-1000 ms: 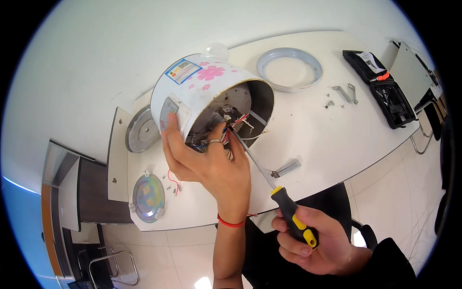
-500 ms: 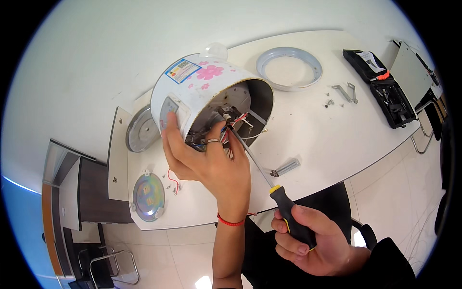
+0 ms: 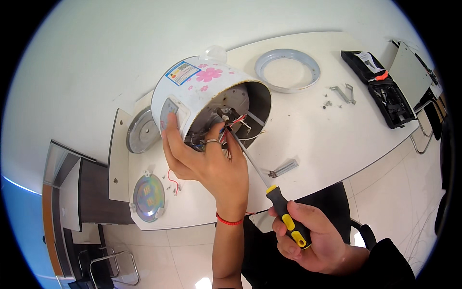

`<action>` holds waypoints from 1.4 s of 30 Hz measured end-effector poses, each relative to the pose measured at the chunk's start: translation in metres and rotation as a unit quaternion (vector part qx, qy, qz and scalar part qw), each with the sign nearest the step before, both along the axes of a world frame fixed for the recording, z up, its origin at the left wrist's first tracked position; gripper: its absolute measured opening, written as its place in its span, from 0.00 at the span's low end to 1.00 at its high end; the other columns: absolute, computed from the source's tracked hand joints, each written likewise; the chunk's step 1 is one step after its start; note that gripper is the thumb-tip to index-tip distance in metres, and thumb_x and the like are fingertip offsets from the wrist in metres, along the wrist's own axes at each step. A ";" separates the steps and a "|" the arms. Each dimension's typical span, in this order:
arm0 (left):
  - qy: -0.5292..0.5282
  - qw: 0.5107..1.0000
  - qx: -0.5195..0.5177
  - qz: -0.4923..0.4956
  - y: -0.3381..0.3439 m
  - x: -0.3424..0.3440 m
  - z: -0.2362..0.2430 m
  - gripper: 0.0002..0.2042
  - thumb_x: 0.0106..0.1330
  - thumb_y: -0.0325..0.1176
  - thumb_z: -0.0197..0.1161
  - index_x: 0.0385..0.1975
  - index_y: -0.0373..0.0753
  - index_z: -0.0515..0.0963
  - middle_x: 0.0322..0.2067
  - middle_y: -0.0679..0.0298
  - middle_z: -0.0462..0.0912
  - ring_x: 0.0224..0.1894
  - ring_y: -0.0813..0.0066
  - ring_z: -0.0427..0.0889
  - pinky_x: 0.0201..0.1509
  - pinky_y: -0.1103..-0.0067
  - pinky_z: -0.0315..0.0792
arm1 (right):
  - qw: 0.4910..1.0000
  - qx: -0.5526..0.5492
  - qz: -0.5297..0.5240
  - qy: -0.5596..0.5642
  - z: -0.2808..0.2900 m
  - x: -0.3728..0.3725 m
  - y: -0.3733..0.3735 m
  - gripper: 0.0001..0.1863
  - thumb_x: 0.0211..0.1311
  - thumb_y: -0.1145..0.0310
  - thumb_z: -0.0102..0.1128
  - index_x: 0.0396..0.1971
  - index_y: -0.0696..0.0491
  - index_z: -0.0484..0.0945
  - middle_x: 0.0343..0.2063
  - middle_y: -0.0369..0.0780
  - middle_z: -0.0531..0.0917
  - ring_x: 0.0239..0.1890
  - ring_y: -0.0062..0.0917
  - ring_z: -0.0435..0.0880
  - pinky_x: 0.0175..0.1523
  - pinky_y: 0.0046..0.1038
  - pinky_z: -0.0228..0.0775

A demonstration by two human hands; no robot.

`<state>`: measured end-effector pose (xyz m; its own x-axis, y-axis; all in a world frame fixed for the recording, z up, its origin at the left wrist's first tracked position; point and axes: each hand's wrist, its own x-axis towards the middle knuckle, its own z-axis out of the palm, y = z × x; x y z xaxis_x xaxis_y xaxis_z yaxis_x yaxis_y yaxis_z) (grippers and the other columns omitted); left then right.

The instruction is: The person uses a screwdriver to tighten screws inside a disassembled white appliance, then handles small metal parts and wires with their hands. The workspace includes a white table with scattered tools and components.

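A white rice cooker housing with pink flowers [image 3: 209, 74] lies on its side, its open bottom turned toward me. My left hand [image 3: 214, 166] grips the near wall of its opening: some fingers press the control panel [image 3: 169, 111] outside, others reach in among red and white wires [image 3: 237, 120]. My right hand [image 3: 313, 236] is closed round the black and yellow handle of a screwdriver [image 3: 281, 204]. The screwdriver's shaft runs up and left into the opening, beside my left fingertips. Its tip is hidden among the wires.
A grey ring [image 3: 287, 87], metal brackets [image 3: 343, 94] and small screws lie beyond on the white table. An open black toolbox [image 3: 392, 102] stands at the right. A round plate [image 3: 148, 197], a metal lid [image 3: 142, 130] and a red wire [image 3: 173, 181] are at the left.
The screwdriver handle has turned in my right hand, so its yellow patches now face up. That hand has shifted slightly left. My left hand keeps its hold.
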<state>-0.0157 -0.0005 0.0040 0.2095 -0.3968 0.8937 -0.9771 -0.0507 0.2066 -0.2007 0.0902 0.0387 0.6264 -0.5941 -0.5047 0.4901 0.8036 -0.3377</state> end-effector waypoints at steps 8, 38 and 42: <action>-0.003 1.000 -0.010 0.004 -0.003 -0.003 -0.001 0.10 0.52 0.24 0.76 0.34 0.43 0.88 0.74 0.48 0.61 0.72 0.41 0.58 0.68 0.55 0.56 | 0.962 0.093 -0.003 -0.257 -0.010 -0.001 0.001 0.25 0.87 0.52 0.35 0.56 0.58 0.73 0.30 0.35 0.75 0.19 0.17 0.68 0.27 0.23 0.63; -0.008 1.000 0.002 0.008 0.000 0.001 -0.001 0.11 0.53 0.25 0.76 0.36 0.45 0.89 0.74 0.48 0.60 0.72 0.42 0.58 0.70 0.54 0.55 | 0.992 0.022 0.012 -0.128 -0.010 0.000 -0.001 0.25 0.79 0.55 0.42 0.58 0.61 0.73 0.31 0.40 0.78 0.17 0.22 0.73 0.24 0.24 0.65; -0.007 1.000 0.006 0.017 0.002 -0.001 0.001 0.11 0.54 0.26 0.77 0.37 0.46 0.88 0.74 0.49 0.59 0.72 0.42 0.58 0.70 0.54 0.55 | 0.941 0.086 -0.007 -0.326 -0.035 -0.002 0.001 0.24 0.80 0.56 0.41 0.59 0.61 0.72 0.31 0.40 0.78 0.18 0.24 0.74 0.25 0.25 0.67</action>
<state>-0.0170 0.0014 0.0051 0.2106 -0.4006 0.8917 -0.9776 -0.0862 0.1921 -0.2028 0.0908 0.0040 0.8285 -0.5501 -0.1049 0.5599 0.8103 0.1729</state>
